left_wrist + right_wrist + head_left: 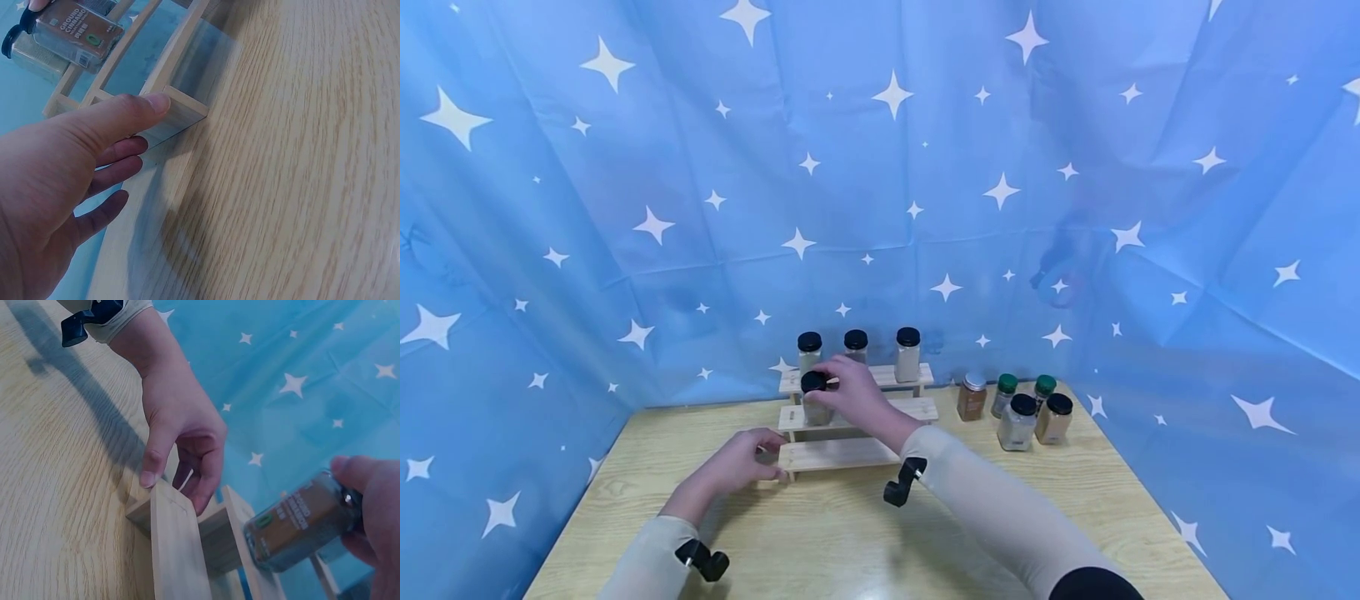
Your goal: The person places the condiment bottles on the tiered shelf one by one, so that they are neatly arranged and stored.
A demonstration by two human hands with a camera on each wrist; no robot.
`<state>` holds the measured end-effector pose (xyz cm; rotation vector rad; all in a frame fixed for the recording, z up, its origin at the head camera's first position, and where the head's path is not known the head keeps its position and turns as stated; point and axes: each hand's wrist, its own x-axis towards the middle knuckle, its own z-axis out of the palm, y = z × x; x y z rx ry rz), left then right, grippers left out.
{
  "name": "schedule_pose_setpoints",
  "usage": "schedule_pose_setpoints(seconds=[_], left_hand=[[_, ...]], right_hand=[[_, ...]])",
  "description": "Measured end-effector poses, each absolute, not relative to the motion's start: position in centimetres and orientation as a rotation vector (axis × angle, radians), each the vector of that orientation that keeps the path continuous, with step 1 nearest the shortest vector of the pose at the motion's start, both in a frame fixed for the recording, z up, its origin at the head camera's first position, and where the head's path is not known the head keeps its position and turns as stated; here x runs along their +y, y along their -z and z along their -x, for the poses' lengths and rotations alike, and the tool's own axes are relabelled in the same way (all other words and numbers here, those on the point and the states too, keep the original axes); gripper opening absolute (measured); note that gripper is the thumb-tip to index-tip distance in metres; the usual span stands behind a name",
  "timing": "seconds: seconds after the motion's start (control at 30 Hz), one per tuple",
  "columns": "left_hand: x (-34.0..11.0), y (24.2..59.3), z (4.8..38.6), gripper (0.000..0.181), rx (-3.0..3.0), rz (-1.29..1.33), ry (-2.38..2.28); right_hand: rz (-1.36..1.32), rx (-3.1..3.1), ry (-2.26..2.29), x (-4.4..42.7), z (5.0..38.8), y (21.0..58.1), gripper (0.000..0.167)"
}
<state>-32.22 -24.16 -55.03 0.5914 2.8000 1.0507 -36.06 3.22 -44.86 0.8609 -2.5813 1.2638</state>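
The right hand [857, 397] pinches a square, clear, black-lidded jar [816, 411] at the left end of the middle shelf of a three-tier pale wooden rack [838, 455]; the left hand [736, 460] holds the front shelf's left end between thumb and fingers.

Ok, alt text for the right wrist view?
A person's right grip holds a cinnamon jar by the middle tier of a wooden rack; the left grip touches the end of the lowest tier. Starry blue cloth hangs behind.

5 jars [1017, 429] stand right of the rack [838, 454], 3 others [907, 362] on its top.
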Motion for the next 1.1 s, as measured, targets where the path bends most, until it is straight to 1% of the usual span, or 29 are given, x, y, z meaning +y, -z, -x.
schedule_pose_setpoints(seconds=[0.53,0.8,1.1], left_hand=[[-24.2,55.1,32.4,0.057,2.801,-0.613,-1.037],[-24.2,54.9,32.4,0.058,2.807,-0.581,-1.032],[-24.3,55.1,32.5,0.056,2.796,-0.593,-1.043]], right_hand=[[-0.879,-2.552,-1.313,2.8,36.5,45.2,0.044],[-0.856,-2.543,-1.311,2.7,36.7,45.4,0.046],[-0.836,-2.496,-1.363,2.6,36.8,45.9,0.046]])
